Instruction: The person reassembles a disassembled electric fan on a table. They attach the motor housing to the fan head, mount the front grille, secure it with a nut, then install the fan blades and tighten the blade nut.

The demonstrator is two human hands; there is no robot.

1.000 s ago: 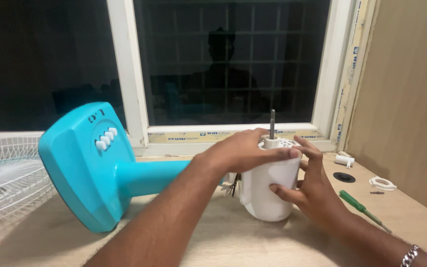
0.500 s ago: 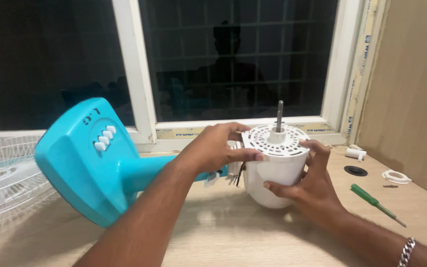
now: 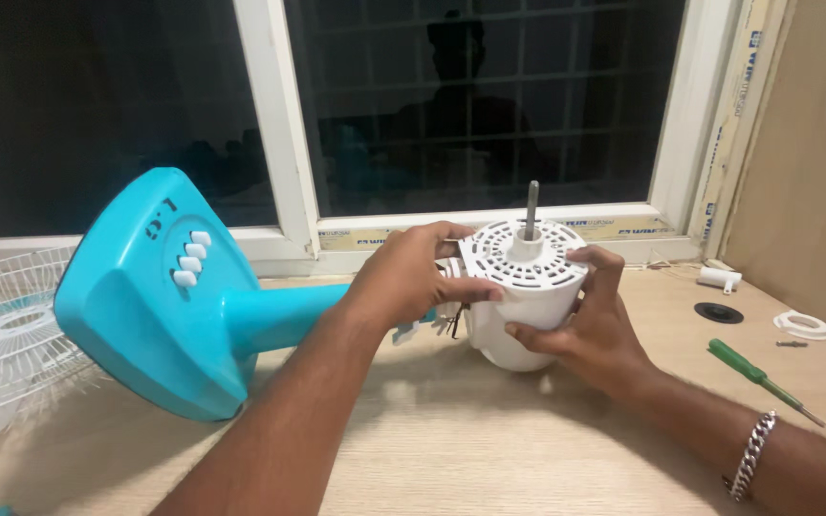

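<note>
The wooden table point(image 3: 489, 449) carries everything, and the white motor housing point(image 3: 528, 320) near its middle serves as the landmark. Left of the housing lies the turquoise fan stand point(image 3: 160, 301), tipped on its side, its neck running toward the housing and its broad base with white push buttons facing up and left. Farther left still sits the white wire fan guard point(image 3: 2, 334), partly out of view. The housing itself stands with its long axis upright: rounded end down on the table, vented front face up, and the metal shaft point(image 3: 532, 205) rising straight from the centre of that face.

The left hand point(image 3: 413, 277) comes in from the housing's left and closes on the rim of the vented face, thumb under the edge and fingers over the top. The right hand point(image 3: 580, 330) wraps the housing's right flank lower down, fingers curled round the body. Both hands are in contact, so neither is nearer; the left is higher, at the rim.

Right of the housing, well apart, lie a green-handled screwdriver point(image 3: 757, 376), a black disc point(image 3: 718, 312), a small white ring-shaped part point(image 3: 803, 325) and a small white cylinder point(image 3: 721, 279)
</note>
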